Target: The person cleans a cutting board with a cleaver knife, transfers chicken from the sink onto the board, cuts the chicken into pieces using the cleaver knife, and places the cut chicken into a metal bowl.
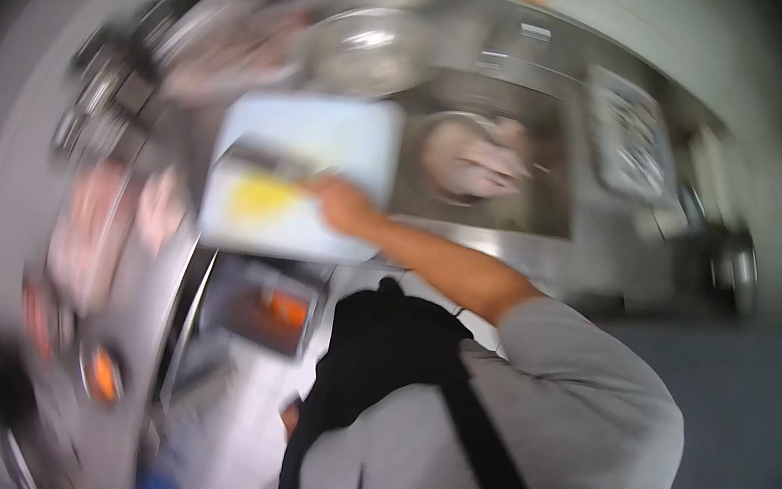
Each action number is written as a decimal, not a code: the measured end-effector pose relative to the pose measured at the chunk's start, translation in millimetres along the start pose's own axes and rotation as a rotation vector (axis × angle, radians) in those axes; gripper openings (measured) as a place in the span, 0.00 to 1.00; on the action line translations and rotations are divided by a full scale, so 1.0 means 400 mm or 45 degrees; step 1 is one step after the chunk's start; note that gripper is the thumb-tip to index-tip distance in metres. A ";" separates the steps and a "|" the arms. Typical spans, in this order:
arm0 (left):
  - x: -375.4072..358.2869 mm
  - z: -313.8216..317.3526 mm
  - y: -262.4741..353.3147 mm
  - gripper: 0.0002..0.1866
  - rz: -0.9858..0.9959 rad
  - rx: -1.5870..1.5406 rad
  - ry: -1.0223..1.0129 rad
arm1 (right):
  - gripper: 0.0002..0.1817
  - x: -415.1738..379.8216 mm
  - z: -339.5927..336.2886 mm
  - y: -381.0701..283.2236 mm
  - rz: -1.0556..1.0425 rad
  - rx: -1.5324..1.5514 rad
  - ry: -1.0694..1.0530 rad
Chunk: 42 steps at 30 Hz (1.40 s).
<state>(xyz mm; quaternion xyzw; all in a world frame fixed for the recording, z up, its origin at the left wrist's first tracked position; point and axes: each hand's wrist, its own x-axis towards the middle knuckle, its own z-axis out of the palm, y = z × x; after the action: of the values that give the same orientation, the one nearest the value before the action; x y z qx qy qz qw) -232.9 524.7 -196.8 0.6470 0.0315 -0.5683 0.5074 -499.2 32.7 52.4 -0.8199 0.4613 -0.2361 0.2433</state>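
My right hand [344, 207] is closed around the handle of a knife [267, 161], whose wide greyish blade is smeared by motion. The blade lies over a white cutting board [366, 140], pointing left. Just below the blade, a patch of chopped yellow food [262, 197] is spread on the board. Of my left hand [289, 417], only a sliver of skin shows beside the black apron; its fingers are hidden.
Behind the board stands a metal bowl [370, 47]. Right of it, a sink [544, 202] holds pale meat [479, 162]. A wrapped tray [634, 139] sits farther right. Trays of raw meat [93, 225] line the left counter. Below the board is a bin [248, 324] with orange scraps.
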 end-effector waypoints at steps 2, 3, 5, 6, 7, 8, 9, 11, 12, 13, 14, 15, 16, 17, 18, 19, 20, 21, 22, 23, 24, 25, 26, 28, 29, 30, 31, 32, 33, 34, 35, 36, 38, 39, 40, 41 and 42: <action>0.081 0.097 0.105 0.14 -0.089 0.469 0.030 | 0.29 0.036 0.021 0.020 -0.015 -0.241 -0.054; 0.124 0.160 0.156 0.15 -0.073 0.621 0.001 | 0.27 0.020 -0.036 -0.021 0.016 -0.288 -0.113; 0.189 0.264 0.225 0.15 -0.006 0.875 -0.021 | 0.27 -0.023 -0.108 -0.076 0.100 -0.239 -0.083; 0.212 0.320 0.249 0.16 0.049 0.981 -0.031 | 0.26 -0.058 -0.173 -0.104 0.145 -0.108 -0.085; 0.229 0.366 0.270 0.16 0.106 1.077 -0.037 | 0.25 -0.099 -0.199 -0.094 0.172 -0.082 0.057; 0.247 0.415 0.287 0.17 0.172 1.172 -0.040 | 0.24 -0.140 -0.225 -0.080 0.195 -0.053 0.200; 0.258 0.462 0.299 0.17 0.247 1.263 -0.041 | 0.23 -0.186 -0.265 -0.049 0.204 -0.007 0.298; 0.266 0.562 0.319 0.18 0.411 1.461 -0.035 | 0.23 -0.310 -0.351 0.035 0.215 0.084 0.498; 0.259 0.613 0.323 0.19 0.488 1.549 -0.039 | 0.22 -0.382 -0.410 0.060 0.370 0.207 0.579; 0.252 0.652 0.321 0.19 0.564 1.648 -0.005 | 0.20 -0.444 -0.409 0.151 0.333 -0.030 0.806; 0.247 0.694 0.312 0.20 0.634 1.738 0.024 | 0.19 -0.512 -0.455 0.192 0.480 0.081 0.851; 0.235 0.731 0.296 0.20 0.691 1.831 0.064 | 0.18 -0.586 -0.516 0.235 0.622 0.193 0.893; 0.219 0.754 0.280 0.21 0.740 1.936 0.108 | 0.17 -0.656 -0.570 0.278 0.646 0.125 0.975; 0.196 0.761 0.264 0.21 0.781 2.045 0.168 | 0.16 -0.721 -0.608 0.318 0.822 0.174 0.986; 0.166 0.746 0.248 0.21 0.786 2.154 0.238 | 0.15 -0.777 -0.632 0.356 0.901 0.256 1.004; 0.123 0.721 0.237 0.22 0.778 2.231 0.311 | 0.13 -0.824 -0.657 0.411 0.973 0.355 0.982; 0.084 0.669 0.229 0.22 0.741 2.289 0.405 | 0.12 -0.856 -0.650 0.469 0.868 0.445 1.093; 0.042 0.632 0.224 0.23 0.700 2.305 0.489 | 0.12 -0.877 -0.691 0.468 0.831 0.496 1.050; -0.009 0.602 0.233 0.23 0.677 2.278 0.584 | 0.12 -0.881 -0.714 0.498 0.742 0.477 1.049; -0.027 0.589 0.245 0.24 0.718 2.203 0.667 | 0.13 -0.886 -0.718 0.507 0.841 0.522 0.964; -0.050 0.590 0.264 0.24 0.822 2.076 0.735 | 0.14 -0.870 -0.776 0.474 0.941 0.528 0.895; -0.066 0.606 0.290 0.25 0.937 1.943 0.762 | 0.13 -0.857 -0.766 0.480 0.929 0.550 0.792; -0.080 0.621 0.323 0.28 1.148 1.778 0.728 | 0.13 -0.838 -0.758 0.487 0.912 0.564 0.702; -0.154 0.732 0.388 0.25 1.191 1.374 0.717 | 0.13 -0.783 -0.732 0.509 0.840 0.603 0.515; -0.182 0.793 0.410 0.24 1.311 1.165 0.652 | 0.13 -0.745 -0.701 0.519 0.791 0.625 0.411; -0.209 0.837 0.428 0.24 1.428 0.961 0.575 | 0.13 -0.715 -0.664 0.529 0.748 0.645 0.313; -0.234 0.867 0.437 0.23 1.412 0.920 0.546 | 0.15 -0.687 -0.615 0.569 0.748 0.624 0.177; -0.247 0.895 0.449 0.21 1.394 0.876 0.506 | 0.17 -0.662 -0.562 0.615 0.739 0.520 0.039; -0.263 0.916 0.457 0.19 1.375 0.830 0.462 | 0.19 -0.639 -0.509 0.663 0.727 0.410 -0.097; -0.288 0.936 0.459 0.18 1.358 0.817 0.425 | 0.20 -0.614 -0.465 0.700 0.710 0.299 -0.233; -0.311 0.961 0.460 0.17 1.341 0.802 0.384 | 0.23 -0.579 -0.439 0.726 0.731 0.243 -0.311; -0.335 0.976 0.462 0.17 1.325 0.787 0.337 | 0.26 -0.542 -0.417 0.746 0.754 0.187 -0.386; -0.366 0.966 0.467 0.16 1.300 0.856 0.362 | 0.30 -0.487 -0.342 0.802 0.829 0.080 -0.430; -0.370 0.949 0.464 0.16 1.267 0.822 0.369 | 0.32 -0.472 -0.294 0.852 0.876 0.025 -0.402; -0.366 0.931 0.455 0.16 1.236 0.770 0.377 | 0.33 -0.458 -0.282 0.891 0.913 -0.044 -0.371; -0.353 0.897 0.461 0.15 1.219 0.666 0.353 | 0.34 -0.442 -0.297 0.907 0.867 -0.021 -0.295; -0.341 0.861 0.457 0.14 1.201 0.628 0.465 | 0.35 -0.425 -0.308 0.923 0.819 0.005 -0.223</action>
<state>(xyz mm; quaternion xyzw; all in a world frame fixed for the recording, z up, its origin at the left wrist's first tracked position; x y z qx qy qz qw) -410.4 270.8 76.8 0.7783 -0.3075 -0.1493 0.5266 -890.0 -9.9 -108.2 -0.6491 0.6733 -0.0766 0.3457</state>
